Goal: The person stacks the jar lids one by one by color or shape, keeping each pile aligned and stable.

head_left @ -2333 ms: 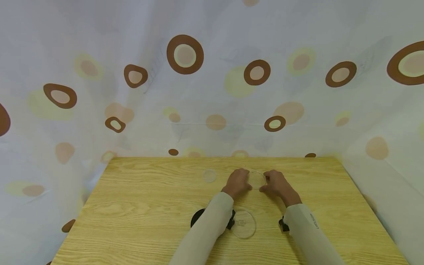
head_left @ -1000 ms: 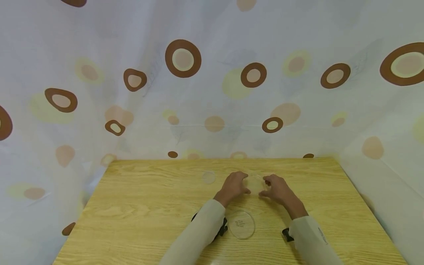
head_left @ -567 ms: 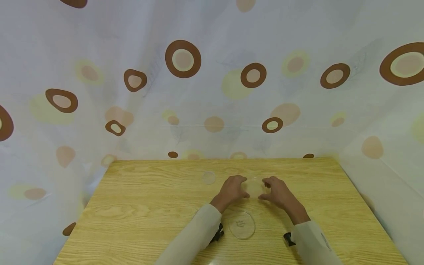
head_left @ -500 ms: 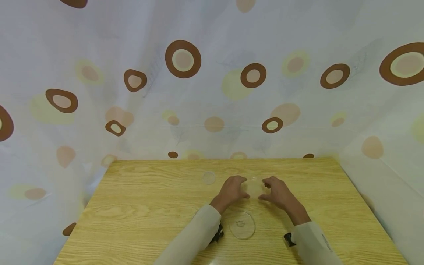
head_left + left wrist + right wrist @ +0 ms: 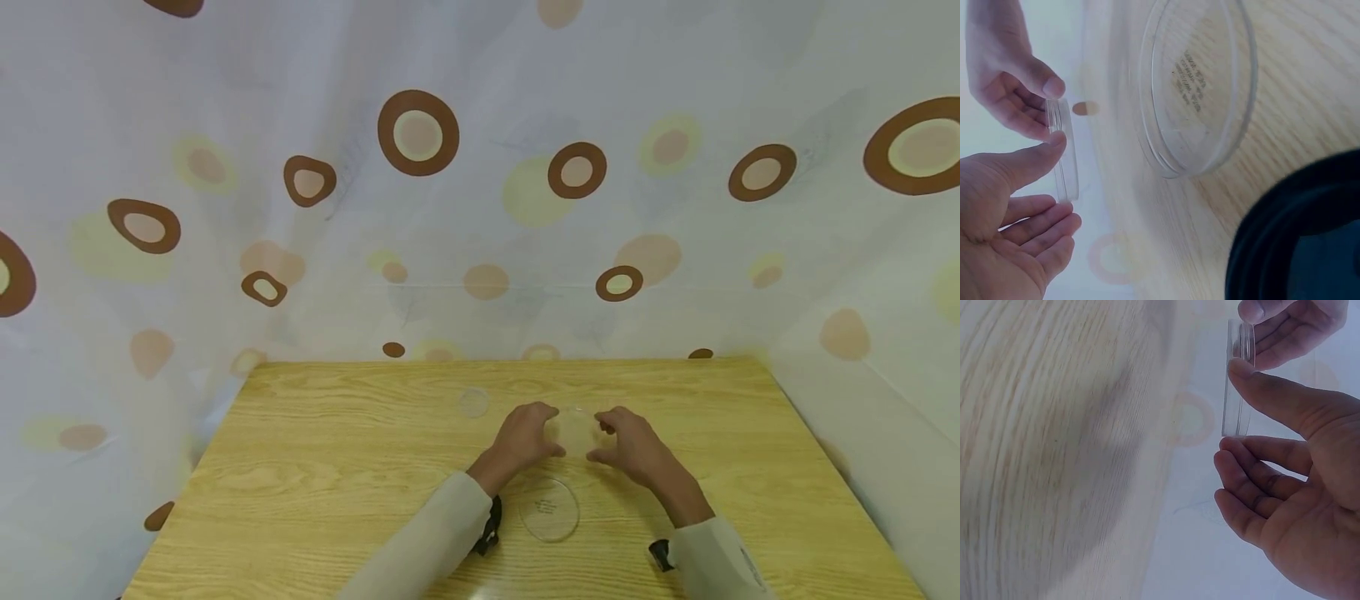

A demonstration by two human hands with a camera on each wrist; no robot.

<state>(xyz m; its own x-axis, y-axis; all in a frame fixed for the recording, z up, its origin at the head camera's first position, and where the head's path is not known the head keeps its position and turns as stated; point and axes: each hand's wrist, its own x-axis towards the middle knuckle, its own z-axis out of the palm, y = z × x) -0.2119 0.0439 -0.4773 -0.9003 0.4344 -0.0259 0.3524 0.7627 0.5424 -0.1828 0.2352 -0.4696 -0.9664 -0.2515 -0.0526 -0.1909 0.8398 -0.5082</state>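
Both hands hold a clear petri dish (image 5: 576, 433) between them, above the table by the wrist views. My left hand (image 5: 519, 435) grips its left edge, thumb on the near side and fingertips on the far side. Opposite it, my right hand (image 5: 633, 448) grips the right edge in the same way. In the left wrist view the dish (image 5: 1065, 150) appears edge-on, its stacked rims showing. A larger clear petri dish (image 5: 550, 508) with small dark print lies on the table between the forearms. Further back, a small clear disc (image 5: 473, 402) lies flat.
The wood-grain table (image 5: 322, 483) meets a patterned curtain (image 5: 487, 208) at its back and sides. A black round object (image 5: 1297, 231) sits near the larger dish in the left wrist view; the left sleeve hides it in the head view.
Both hands have drawn the held petri dish a little nearer to me, and the forearms have spread slightly apart. The left sleeve now covers the black object. The larger dish and small disc stay put.
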